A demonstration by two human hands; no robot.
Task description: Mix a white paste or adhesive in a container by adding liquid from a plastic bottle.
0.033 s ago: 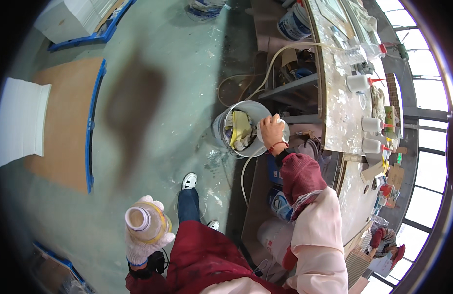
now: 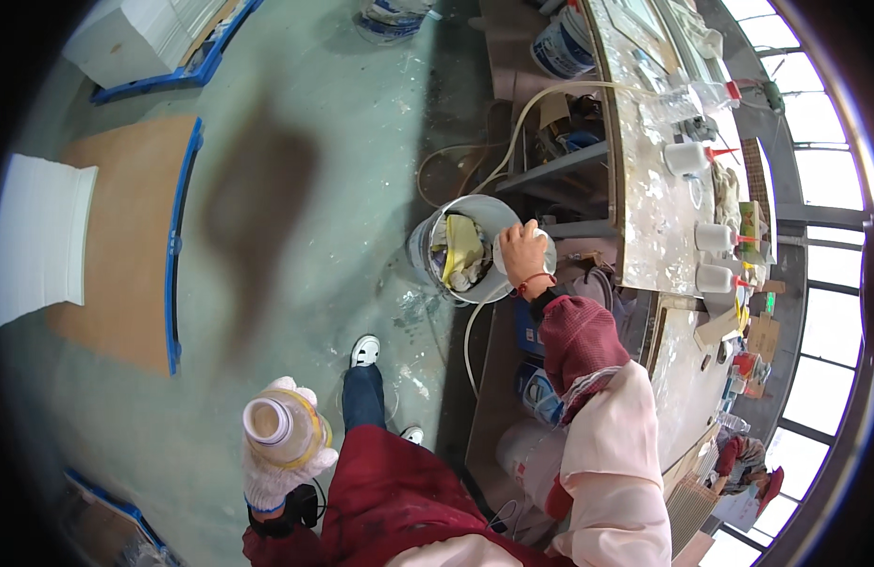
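Observation:
Low on the left, my left hand (image 2: 265, 486) wears a white knit glove and is wrapped round a pale, translucent bottle (image 2: 284, 437). The bottle's open mouth faces up, and a yellowish band circles its body. My bare right hand (image 2: 525, 255) reaches out to the right of a bucket (image 2: 424, 253), its fingers closed on a whitish, translucent round container (image 2: 548, 255) at the bucket's right rim. The hand covers much of that container, so its contents are hidden. Inside the bucket lie a crumpled yellow cloth (image 2: 463, 248) and other rags or scraps.
A paint-spattered workbench (image 2: 659, 231) runs along the right, with several white bottles (image 2: 687, 159) with red nozzles. A hose (image 2: 522, 123) loops from it past the bucket. On the left is a board-topped blue pallet (image 2: 175, 246) with white sheets (image 2: 45, 241). Another person (image 2: 744, 468) is at lower right.

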